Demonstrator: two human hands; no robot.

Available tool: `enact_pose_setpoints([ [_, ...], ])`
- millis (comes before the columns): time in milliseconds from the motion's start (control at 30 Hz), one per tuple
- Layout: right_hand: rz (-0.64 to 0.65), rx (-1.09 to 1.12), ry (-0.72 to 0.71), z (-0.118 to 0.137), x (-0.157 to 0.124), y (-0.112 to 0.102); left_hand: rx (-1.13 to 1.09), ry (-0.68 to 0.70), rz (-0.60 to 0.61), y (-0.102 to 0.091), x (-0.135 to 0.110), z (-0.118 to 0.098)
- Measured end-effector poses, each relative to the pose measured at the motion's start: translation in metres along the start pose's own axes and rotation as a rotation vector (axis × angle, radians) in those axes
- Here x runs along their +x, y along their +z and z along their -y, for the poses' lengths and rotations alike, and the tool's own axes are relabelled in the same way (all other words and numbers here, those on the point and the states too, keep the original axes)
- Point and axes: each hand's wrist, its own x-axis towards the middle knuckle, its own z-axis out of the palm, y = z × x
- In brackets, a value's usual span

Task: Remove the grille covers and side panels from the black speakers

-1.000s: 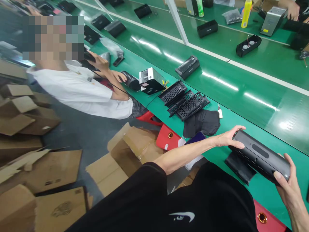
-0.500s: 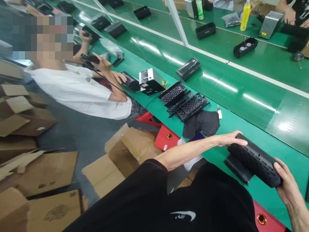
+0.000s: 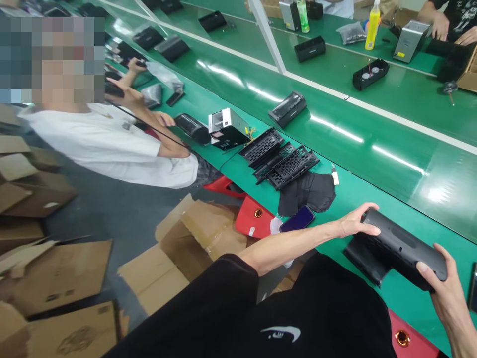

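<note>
Far left, cardboard boxes [image 3: 55, 278] lie heaped on the floor, and a co-worker in a white shirt [image 3: 108, 144] sits at the green bench [image 3: 372, 194] with both hands on a black unit [image 3: 192, 128]. Next along the bench, a silver-topped box [image 3: 227, 128], then a stack of perforated black grilles [image 3: 283, 161], dark fabric pieces [image 3: 309, 191] and a phone [image 3: 297, 219] right at the near edge.

Now to you: your left hand [image 3: 354, 223] wraps the upper-left end of the black speaker [image 3: 404, 248], thumb on top, fingers curled round the end cap. The speaker's long axis runs diagonally, upper left down to lower right, its oval recess facing up. It sits over a black flat piece [image 3: 363, 258] lying on the bench, close to the near edge. Your right hand [image 3: 445, 298] clasps the lower-right end, thumb pressed on its face.

Beyond the speaker, the shiny conveyor belt [image 3: 391, 134] offers open green surface; a lone black casing [image 3: 287, 108] rides it farther up.
</note>
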Motion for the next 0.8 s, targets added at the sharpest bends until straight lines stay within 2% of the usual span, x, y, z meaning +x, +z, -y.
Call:
enact_pose_setpoints([
  [67, -0.035, -0.047, -0.022, -0.003, 0.002, -0.002, -0.012, 0.057, -0.010, 0.002, -0.002, 0.000],
  [133, -0.044, -0.046, 0.005, -0.003, 0.006, -0.004, -0.002, 0.051, -0.003, 0.001, -0.001, 0.002],
  [233, -0.010, 0.007, 0.143, 0.005, 0.014, -0.006, -0.009, -0.007, 0.028, -0.007, 0.004, 0.007],
  [333, 0.077, 0.080, 0.263, 0.014, 0.015, -0.009, -0.116, -0.054, 0.100, -0.017, 0.009, 0.015],
  [400, 0.103, 0.066, 0.229, 0.014, 0.012, -0.008, -0.169, -0.028, 0.103, -0.021, 0.012, 0.020],
  [533, 0.057, 0.008, 0.122, 0.005, 0.001, 0.000, -0.152, -0.007, 0.027, -0.025, 0.016, 0.030],
  [667, 0.103, 0.096, 0.232, 0.003, -0.005, 0.005, -0.157, -0.099, 0.102, -0.032, 0.016, 0.032],
  [800, 0.159, 0.007, 0.198, 0.009, -0.008, 0.004, -0.162, -0.044, 0.114, -0.036, 0.020, 0.027],
])
